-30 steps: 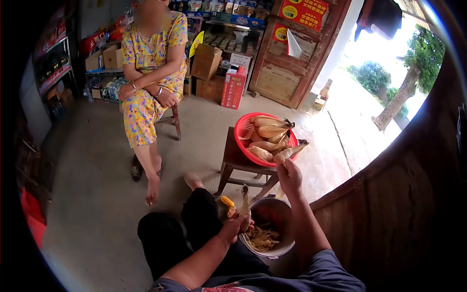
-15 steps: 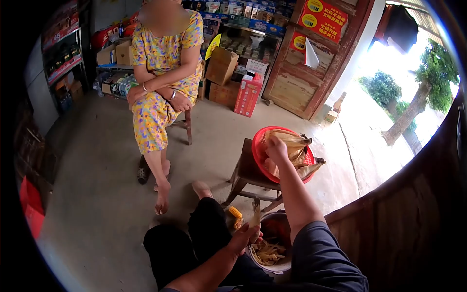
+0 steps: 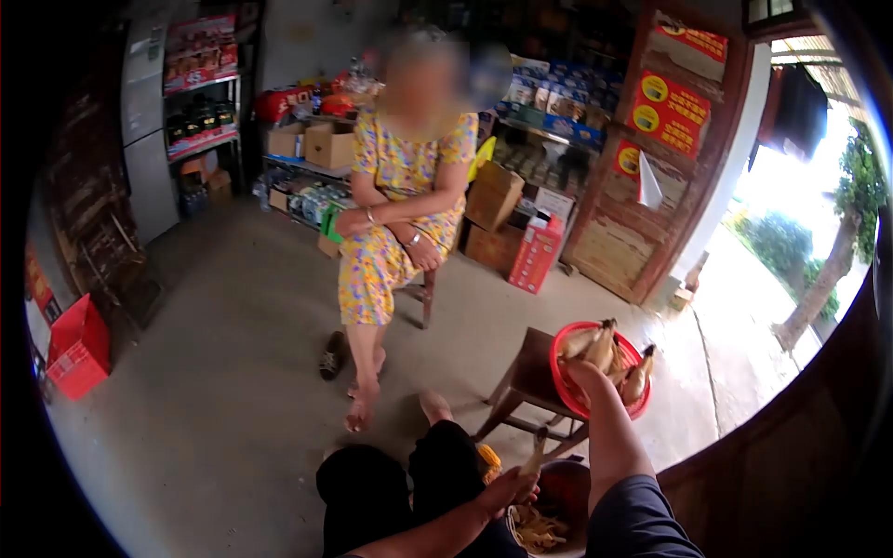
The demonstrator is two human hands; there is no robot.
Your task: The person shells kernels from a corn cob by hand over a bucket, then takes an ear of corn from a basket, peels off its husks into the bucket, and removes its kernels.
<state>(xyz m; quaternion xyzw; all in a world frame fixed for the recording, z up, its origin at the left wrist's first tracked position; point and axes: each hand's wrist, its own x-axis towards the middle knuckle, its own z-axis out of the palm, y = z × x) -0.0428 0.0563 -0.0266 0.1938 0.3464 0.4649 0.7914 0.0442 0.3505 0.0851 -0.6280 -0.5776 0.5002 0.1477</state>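
Observation:
My left hand (image 3: 510, 488), low in the head view, is closed around an ear of corn (image 3: 534, 456) in its pale husk, its dark tip pointing up. Under it is a bucket (image 3: 575, 493) with stripped husks (image 3: 538, 530) inside. My right hand (image 3: 586, 375) reaches into a red plastic basket (image 3: 569, 330) and grips the lower end of a husked ear (image 3: 602, 352); its fingertips are partly hidden. Several more unpeeled ears (image 3: 638, 379) lie in the basket. Bare yellow corn (image 3: 488, 462) shows beside my knee, left of the bucket.
A dark wooden stool (image 3: 535, 372) holds up the basket. Across from me a person in a floral outfit (image 3: 405, 205) sits with crossed arms. A red box (image 3: 537, 253) stands near the wooden door (image 3: 614, 232); a red bin (image 3: 79, 346) is at far left.
The view has swung left and up, so everything sits lower and further right. My right hand stays at the basket, where the ears have shifted; my left hand still holds its ear.

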